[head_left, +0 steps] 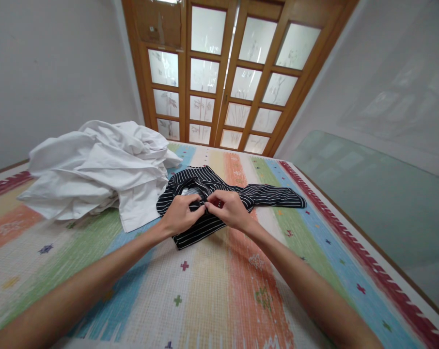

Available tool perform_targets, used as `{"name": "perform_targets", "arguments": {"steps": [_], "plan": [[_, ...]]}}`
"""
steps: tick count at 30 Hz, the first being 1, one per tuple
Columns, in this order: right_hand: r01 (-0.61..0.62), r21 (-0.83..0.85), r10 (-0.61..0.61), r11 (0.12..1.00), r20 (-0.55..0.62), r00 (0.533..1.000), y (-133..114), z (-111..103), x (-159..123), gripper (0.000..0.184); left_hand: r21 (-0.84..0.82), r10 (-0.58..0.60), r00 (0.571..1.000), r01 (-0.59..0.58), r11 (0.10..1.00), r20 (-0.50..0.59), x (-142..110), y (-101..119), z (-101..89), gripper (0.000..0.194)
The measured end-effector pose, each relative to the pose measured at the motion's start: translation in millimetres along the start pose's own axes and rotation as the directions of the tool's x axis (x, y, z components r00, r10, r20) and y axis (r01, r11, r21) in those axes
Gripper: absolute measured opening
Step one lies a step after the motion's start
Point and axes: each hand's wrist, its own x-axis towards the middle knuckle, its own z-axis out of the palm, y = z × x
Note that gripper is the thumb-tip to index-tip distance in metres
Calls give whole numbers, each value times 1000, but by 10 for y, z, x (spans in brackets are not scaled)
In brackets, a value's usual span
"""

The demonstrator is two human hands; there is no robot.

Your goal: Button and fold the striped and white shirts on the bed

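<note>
Fingers [219, 195] on striped garment [202, 231], sleeve [277, 196] rightward

Pale light comes through the panes of the wooden doors [221, 72]; the left-hand wall [59, 63] beside them is dim and grey; the right-hand wall [394, 58] beside them carries glossy reflections; on the striped cover [205, 291] before them, shadows are faint; the pinstriped garment [212, 178] there looks fairly sharp; wide-angle distortion splays the doors upward.

Garment [197, 233] — matt cloth, door frames [220, 107] — smooth wood
</note>
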Motion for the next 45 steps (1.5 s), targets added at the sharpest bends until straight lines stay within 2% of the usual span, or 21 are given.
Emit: {"name": "perform_targets", "arguments": {"steps": [7,15,20,27,32,36,40,45], "plan": [[61,-51,-63,997,-47,997,0,83,-6,9,10,56,997,-55,998,-51,1,-26,9,22],[-9,-11,8,1000,-81,997,29,135,-3,7,-32,-2,1000,3,999,30,17,-51,-23,18],[-42,6,42,999,-106,993,37,104,-2,7,-102,-6,994,18,995,112,29,-76,-69,24],[2,-31,-9,1000,-200,980,8,120,-19,10,-17,26,998,-25,1000,62,49,-74,-58,25],[-41,6,42,999,-122,992,-33,110,-2,10,77,90,994,-95,992,64,70,-74,-48,23],[-114,95,121,989,-69,990,-15,110,5,9,125,91,994,-98,987,57,74,-74,-48,17],[-237,298,252,925,-13,968,29,151,9,13,137,61,998,-64,989,24,69,-57,-43,18],[-426,586,491,690,53,869,64,180,34,17,10,11,998,-10,1000,-62,75,2,-89,24]]}}
